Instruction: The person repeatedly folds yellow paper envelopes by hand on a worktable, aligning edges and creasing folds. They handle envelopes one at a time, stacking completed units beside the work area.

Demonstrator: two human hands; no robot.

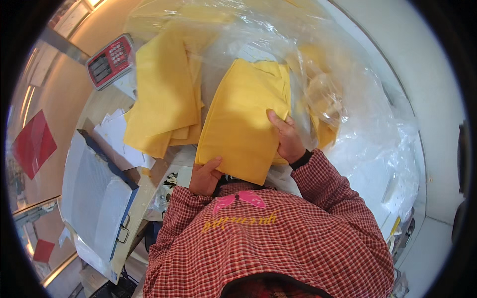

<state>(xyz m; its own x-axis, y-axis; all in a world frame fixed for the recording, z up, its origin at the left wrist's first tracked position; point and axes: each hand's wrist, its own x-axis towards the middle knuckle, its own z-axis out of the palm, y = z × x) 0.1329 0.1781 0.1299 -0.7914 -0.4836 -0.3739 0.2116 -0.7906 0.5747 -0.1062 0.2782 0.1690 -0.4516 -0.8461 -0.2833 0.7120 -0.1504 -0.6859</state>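
A stack of yellow cloth-like sheets (241, 121) is held up in front of my chest, its edges slightly fanned at the top. My left hand (205, 177) grips its lower left corner, thumb on the front and fingers hidden behind. On the right edge, my right hand (287, 135) is closed round the sheets with its thumb on the front face. Just left of the held stack lies a pile of similar yellow sheets (161, 94), loosely overlapped. Clear plastic film (278, 30) spreads behind and to the right, with more yellow material (325, 131) under it.
A red and grey scale or calculator-like device (110, 60) with keys stands at the far left. White papers (119, 136) lie nearer, beside a white board-like case (94, 193) with a dark edge and metal handle. A pale wall (417, 59) bounds the right side.
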